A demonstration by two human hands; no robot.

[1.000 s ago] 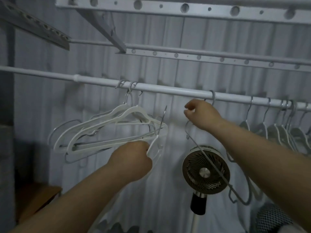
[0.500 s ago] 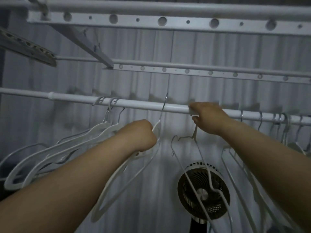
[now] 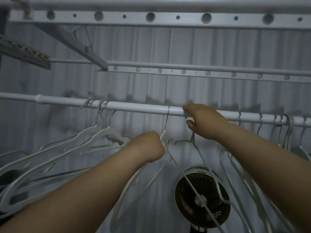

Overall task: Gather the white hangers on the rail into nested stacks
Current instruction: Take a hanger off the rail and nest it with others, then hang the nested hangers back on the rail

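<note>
The white rail (image 3: 134, 107) spans the view, carrying a nested stack (image 3: 104, 132) of white hangers at left and loose hangers (image 3: 288, 130) bunched at right. A round fan (image 3: 202, 199) stands below and behind. The left hand (image 3: 148, 145) is curled round one white hanger (image 3: 163, 134) just beside its neck, hook on the rail. The right hand (image 3: 205, 123) wraps the rail above a thin hanger (image 3: 183, 141); whether it pinches that hook cannot be told. Hangers judged light, stiff and smooth, best taken at the neck. Dangling arms may snag.
</note>
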